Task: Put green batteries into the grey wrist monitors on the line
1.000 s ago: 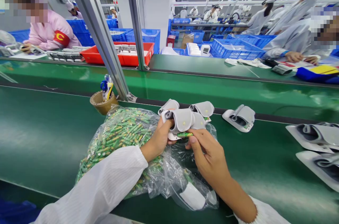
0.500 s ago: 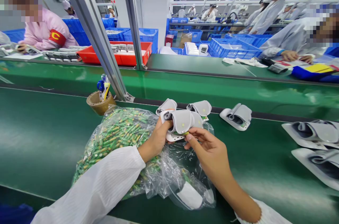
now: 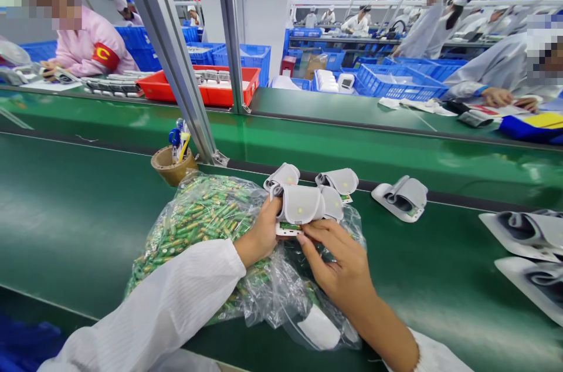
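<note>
My left hand (image 3: 260, 236) is closed round the left side of a wrist blood pressure monitor with a rolled grey cuff (image 3: 303, 203), held above a clear plastic bag. Under the cuff, the white body's open battery compartment faces me, and a green battery (image 3: 288, 226) lies along it. At the right end of that battery are the pinched thumb and forefinger of my right hand (image 3: 336, 254); the fingertips partly cover it. Many green batteries fill the plastic bag (image 3: 206, 213) below and left of my hands. Behind the held monitor stand more cuffed monitors (image 3: 341, 181), partly hidden.
Another monitor (image 3: 401, 198) sits to the right, with several more (image 3: 528, 234) at the right edge. A brown cup (image 3: 173, 166) with pens stands by a metal post (image 3: 176, 55). Across the green divider, two co-workers sit near a red tray (image 3: 158, 85) and blue crates (image 3: 398, 81).
The right fingers have moved slightly left and down against the monitor. A green battery now shows lying in the compartment; before, only its tip showed at the fingertips. The view has shifted slightly.
</note>
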The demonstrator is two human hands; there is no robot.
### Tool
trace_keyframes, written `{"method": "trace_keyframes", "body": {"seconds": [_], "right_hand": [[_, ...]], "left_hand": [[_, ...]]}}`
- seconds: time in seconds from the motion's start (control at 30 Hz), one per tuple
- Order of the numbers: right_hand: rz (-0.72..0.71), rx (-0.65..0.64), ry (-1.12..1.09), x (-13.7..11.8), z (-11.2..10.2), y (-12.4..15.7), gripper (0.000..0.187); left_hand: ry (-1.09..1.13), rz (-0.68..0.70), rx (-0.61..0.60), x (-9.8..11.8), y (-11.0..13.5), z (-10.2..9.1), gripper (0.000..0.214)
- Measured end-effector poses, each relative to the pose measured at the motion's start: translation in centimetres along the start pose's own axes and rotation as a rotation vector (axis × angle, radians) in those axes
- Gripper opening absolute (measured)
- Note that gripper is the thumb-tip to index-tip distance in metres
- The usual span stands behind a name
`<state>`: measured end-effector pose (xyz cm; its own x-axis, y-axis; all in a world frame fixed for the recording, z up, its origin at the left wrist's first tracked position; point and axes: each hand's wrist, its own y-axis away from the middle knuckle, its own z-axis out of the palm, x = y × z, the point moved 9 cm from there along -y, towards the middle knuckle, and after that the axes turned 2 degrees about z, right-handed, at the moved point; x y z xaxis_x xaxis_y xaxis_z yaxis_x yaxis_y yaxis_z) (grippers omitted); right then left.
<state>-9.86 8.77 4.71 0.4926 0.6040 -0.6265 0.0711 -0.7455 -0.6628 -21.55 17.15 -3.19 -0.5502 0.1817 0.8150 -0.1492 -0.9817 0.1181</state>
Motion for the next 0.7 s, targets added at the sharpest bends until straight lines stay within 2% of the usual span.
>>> {"method": "trace_keyframes", "body": {"seconds": [0.2, 0.33, 0.43, 0.53, 0.63, 0.7], "right_hand": [[-0.111, -0.097, 0.090, -0.5, 1.0, 0.1, 0.028], [-0.105, -0.067, 0.071, -0.3, 0.6, 0.2, 0.041], [-0.128, -0.045, 0.140, 0.3, 0.8, 1.1, 0.033], [-0.176, -0.162, 0.263, 2.2, 2.6, 2.4, 0.021], [-0.227, -0.216, 0.317, 4.0, 3.9, 3.3, 0.024], [-0.181, -0.166, 0.222, 4.4, 4.0, 3.4, 0.025]], "left_hand": [[0.024, -0.118, -0.009, -0.4, 0.0, 0.3, 0.056], [0.049, -0.111, -0.002, 0.4, -0.3, 0.1, 0.066], [0.048, -0.013, -0.003, 1.5, -0.6, -0.3, 0.064], [0.067, 0.080, -0.026, 2.0, -1.1, -0.5, 0.064], [0.104, 0.047, -0.064, 1.3, -1.7, 0.0, 0.066], [0.122, 0.033, -0.094, 1.2, -1.7, 0.9, 0.063]]}}
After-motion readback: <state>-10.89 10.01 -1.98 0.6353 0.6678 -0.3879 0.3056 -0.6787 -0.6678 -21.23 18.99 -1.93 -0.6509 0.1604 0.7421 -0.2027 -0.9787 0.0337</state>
